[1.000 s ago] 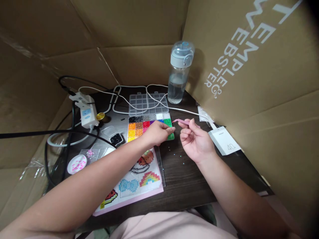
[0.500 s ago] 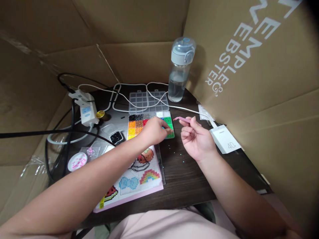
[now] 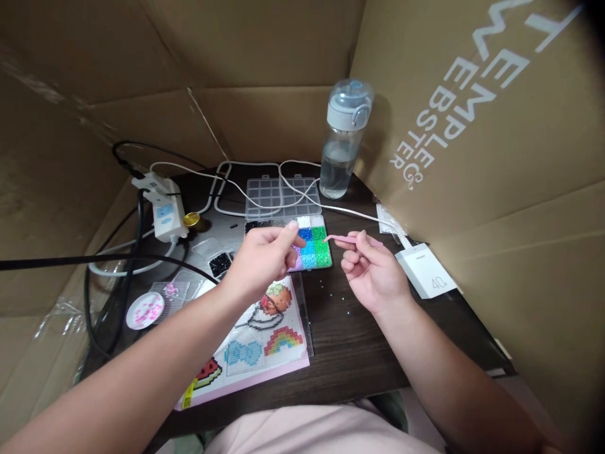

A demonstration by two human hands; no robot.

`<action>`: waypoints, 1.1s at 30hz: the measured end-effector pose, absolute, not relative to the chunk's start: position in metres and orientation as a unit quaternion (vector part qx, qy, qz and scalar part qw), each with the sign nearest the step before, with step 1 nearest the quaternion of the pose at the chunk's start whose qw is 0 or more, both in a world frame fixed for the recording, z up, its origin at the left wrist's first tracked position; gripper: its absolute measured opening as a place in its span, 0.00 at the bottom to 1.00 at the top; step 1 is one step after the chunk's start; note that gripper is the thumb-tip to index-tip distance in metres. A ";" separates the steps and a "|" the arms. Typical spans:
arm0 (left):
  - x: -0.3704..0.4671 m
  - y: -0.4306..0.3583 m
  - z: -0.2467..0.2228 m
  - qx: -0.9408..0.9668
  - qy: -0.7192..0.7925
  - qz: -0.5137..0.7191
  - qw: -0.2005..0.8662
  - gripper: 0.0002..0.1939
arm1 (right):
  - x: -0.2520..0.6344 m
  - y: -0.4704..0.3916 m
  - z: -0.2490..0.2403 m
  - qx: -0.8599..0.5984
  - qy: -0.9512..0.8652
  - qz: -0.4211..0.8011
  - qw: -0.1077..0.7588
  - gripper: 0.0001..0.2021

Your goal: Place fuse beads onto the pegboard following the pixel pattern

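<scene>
Two hands: the right hand [image 3: 375, 271] is closed around pink bent-tip tweezers [image 3: 346, 239]; the left hand [image 3: 262, 260] is curled, and I cannot tell if it pinches something.
Bead box [image 3: 319, 269]: it lies toward nine o'clock from the right hand; the left hand, partly covering it from view, is nearer.
Tweezers' long axis: pointing to nine o'clock, tip near the green beads [image 3: 321, 250].
Box look: many cells, white beads [image 3: 305, 222] and blue beads [image 3: 306, 233] also visible.

Plain pale pink top [image 3: 321, 432], softly creased; bare forearms [image 3: 189, 353], bare fingers [image 3: 371, 250]
</scene>
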State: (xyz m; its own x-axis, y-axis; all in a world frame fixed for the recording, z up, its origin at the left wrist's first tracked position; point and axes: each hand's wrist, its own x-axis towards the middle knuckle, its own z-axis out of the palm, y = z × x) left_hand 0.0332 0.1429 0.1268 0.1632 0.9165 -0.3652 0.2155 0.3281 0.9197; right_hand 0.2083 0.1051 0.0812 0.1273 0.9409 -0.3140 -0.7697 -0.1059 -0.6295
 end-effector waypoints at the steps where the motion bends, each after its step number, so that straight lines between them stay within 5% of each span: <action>1: 0.029 0.136 0.127 0.465 0.566 0.327 0.597 0.22 | 0.207 0.102 0.082 -0.361 -0.149 0.652 0.650 0.06; 23: 0.005 0.053 0.118 0.132 0.424 0.369 0.816 0.05 | 0.180 0.068 0.077 -0.293 -0.377 0.669 0.570 0.04; 33: 0.003 0.051 0.124 0.067 0.410 0.359 0.836 0.08 | 0.178 0.064 0.073 -0.285 -0.406 0.647 0.580 0.04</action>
State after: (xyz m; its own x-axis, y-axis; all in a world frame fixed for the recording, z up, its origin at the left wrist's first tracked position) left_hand 0.0032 0.0512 0.1239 0.4067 0.6550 -0.6369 -0.5446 0.7335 0.4066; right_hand 0.1783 0.0638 0.0734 -0.1654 0.9810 0.1018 -0.5187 0.0013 -0.8549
